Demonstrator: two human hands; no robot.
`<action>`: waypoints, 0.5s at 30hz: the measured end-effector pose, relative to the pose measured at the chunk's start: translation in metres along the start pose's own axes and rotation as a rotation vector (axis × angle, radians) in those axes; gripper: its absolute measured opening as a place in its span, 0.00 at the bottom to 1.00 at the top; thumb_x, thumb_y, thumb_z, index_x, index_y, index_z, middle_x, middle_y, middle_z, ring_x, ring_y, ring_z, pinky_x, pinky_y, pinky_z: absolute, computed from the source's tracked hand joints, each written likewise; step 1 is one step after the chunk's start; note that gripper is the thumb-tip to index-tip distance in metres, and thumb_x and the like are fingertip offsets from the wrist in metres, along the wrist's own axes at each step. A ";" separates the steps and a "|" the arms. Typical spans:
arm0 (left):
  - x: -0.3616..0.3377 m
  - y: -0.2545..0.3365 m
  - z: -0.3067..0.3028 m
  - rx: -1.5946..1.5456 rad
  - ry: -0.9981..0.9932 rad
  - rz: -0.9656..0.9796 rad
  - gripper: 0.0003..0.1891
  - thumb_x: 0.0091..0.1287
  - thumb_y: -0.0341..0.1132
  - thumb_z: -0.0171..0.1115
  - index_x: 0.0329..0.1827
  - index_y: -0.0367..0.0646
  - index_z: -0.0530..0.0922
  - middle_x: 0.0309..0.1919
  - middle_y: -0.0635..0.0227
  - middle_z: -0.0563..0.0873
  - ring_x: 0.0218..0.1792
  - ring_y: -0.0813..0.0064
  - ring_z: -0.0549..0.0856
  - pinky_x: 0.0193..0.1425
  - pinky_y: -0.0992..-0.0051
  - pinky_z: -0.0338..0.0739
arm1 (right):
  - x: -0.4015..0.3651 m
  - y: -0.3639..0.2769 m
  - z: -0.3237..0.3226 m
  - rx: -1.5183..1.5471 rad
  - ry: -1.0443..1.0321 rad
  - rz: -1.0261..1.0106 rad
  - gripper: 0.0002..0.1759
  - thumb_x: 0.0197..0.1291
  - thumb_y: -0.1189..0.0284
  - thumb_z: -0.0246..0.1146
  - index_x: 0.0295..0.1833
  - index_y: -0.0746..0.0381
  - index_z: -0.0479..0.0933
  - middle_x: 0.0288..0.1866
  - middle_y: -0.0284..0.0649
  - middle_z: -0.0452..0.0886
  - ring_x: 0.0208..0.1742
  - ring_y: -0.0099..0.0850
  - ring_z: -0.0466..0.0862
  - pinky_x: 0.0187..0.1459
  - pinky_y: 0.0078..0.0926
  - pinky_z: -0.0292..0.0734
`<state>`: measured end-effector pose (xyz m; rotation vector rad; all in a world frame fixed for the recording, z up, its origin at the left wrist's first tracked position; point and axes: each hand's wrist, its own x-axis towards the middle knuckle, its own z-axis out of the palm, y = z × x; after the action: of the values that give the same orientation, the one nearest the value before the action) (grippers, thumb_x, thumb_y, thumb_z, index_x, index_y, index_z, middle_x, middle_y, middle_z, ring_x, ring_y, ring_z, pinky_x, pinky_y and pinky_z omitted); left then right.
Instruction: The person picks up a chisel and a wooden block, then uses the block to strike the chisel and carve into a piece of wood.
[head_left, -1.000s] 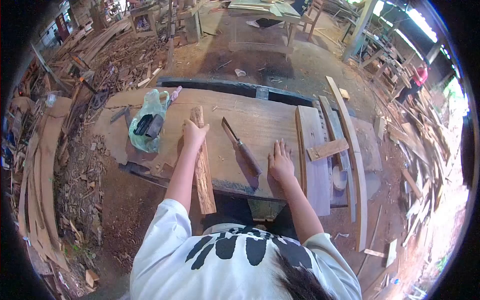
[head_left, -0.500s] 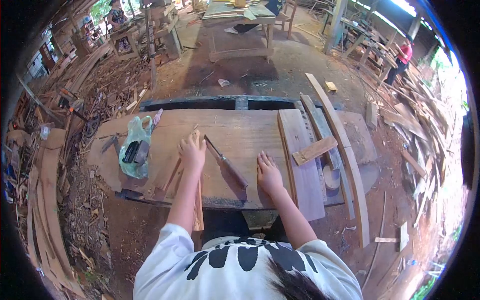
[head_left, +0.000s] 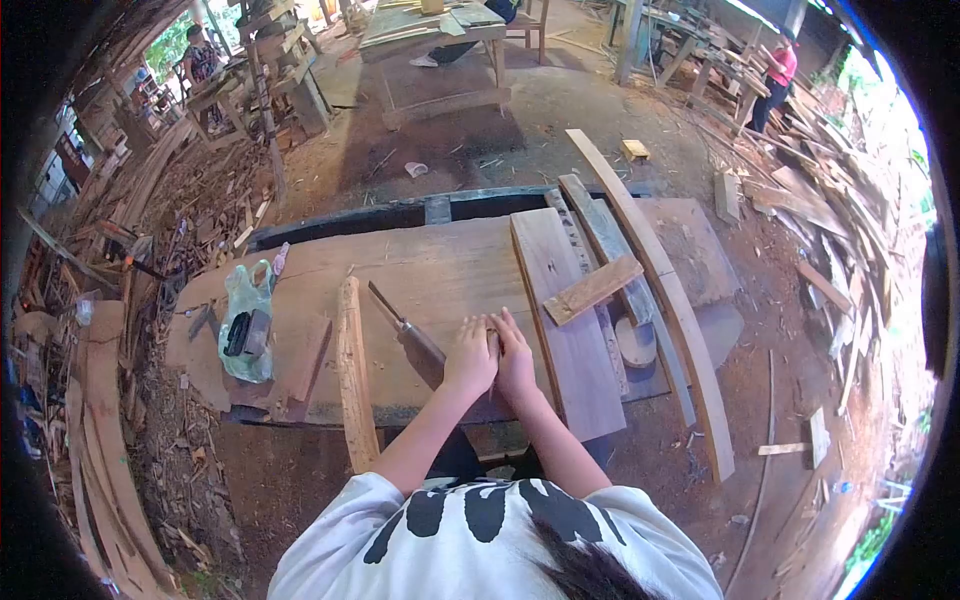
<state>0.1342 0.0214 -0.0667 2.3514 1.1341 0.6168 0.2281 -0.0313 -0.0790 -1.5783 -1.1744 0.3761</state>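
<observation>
My left hand (head_left: pixel 470 358) and my right hand (head_left: pixel 515 358) are brought together over the wide wooden board (head_left: pixel 440 270), near its front edge. Their fingers are closed against each other, and a sliver of something brown shows between them, too hidden to name. Just left of them lies a chisel (head_left: pixel 418 342) with a brown handle, its blade pointing away to the upper left. Farther left, a narrow wooden strip (head_left: pixel 352 360) lies front to back and overhangs the near edge. Beside it rests a short reddish wooden piece (head_left: pixel 312 358).
A green plastic bag (head_left: pixel 250 290) with a dark object (head_left: pixel 247 333) sits at left. To the right lie a thick plank (head_left: pixel 565 330), a short block (head_left: pixel 593 290) and a long batten (head_left: pixel 650 250). Scrap wood (head_left: pixel 850 230) is piled at right. Another person (head_left: pixel 773 85) stands in the background.
My left hand has let go of the narrow strip and moved right to meet my right hand. The right hand, flat on the board before, is now closed against the left.
</observation>
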 end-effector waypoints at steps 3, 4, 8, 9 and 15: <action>0.001 0.011 -0.001 0.012 -0.151 -0.084 0.30 0.77 0.48 0.43 0.68 0.26 0.68 0.69 0.33 0.67 0.73 0.41 0.63 0.78 0.55 0.56 | -0.007 -0.001 -0.004 0.023 0.114 0.049 0.22 0.69 0.77 0.52 0.68 0.69 0.69 0.73 0.60 0.66 0.71 0.49 0.72 0.68 0.38 0.69; -0.001 0.016 -0.002 0.024 -0.198 -0.122 0.32 0.78 0.50 0.39 0.69 0.26 0.67 0.70 0.33 0.65 0.75 0.42 0.61 0.79 0.53 0.53 | -0.009 -0.002 -0.006 -0.008 0.132 0.070 0.25 0.71 0.74 0.52 0.72 0.68 0.65 0.73 0.59 0.67 0.72 0.46 0.72 0.68 0.37 0.68; -0.005 0.030 -0.001 -0.158 -0.225 -0.171 0.35 0.78 0.53 0.37 0.70 0.26 0.65 0.70 0.32 0.65 0.75 0.40 0.60 0.79 0.51 0.50 | -0.009 -0.015 -0.014 0.488 -0.013 0.367 0.34 0.75 0.72 0.48 0.80 0.65 0.45 0.78 0.55 0.59 0.75 0.39 0.65 0.72 0.34 0.61; -0.004 0.038 -0.005 -0.238 -0.255 -0.227 0.35 0.79 0.53 0.37 0.71 0.25 0.64 0.69 0.32 0.65 0.74 0.42 0.62 0.79 0.53 0.52 | -0.011 -0.001 -0.008 0.485 -0.017 0.366 0.34 0.75 0.72 0.48 0.80 0.65 0.45 0.78 0.55 0.59 0.75 0.39 0.65 0.72 0.34 0.61; -0.009 0.053 -0.016 -0.703 -0.226 -0.434 0.34 0.79 0.51 0.41 0.73 0.25 0.60 0.67 0.35 0.71 0.71 0.49 0.70 0.74 0.62 0.63 | -0.017 0.007 0.007 0.491 -0.071 0.293 0.37 0.73 0.66 0.53 0.80 0.64 0.45 0.70 0.56 0.71 0.64 0.40 0.78 0.59 0.34 0.74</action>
<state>0.1521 -0.0118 -0.0248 1.4828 1.0539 0.4718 0.2183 -0.0405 -0.0934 -1.3052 -0.8177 0.8499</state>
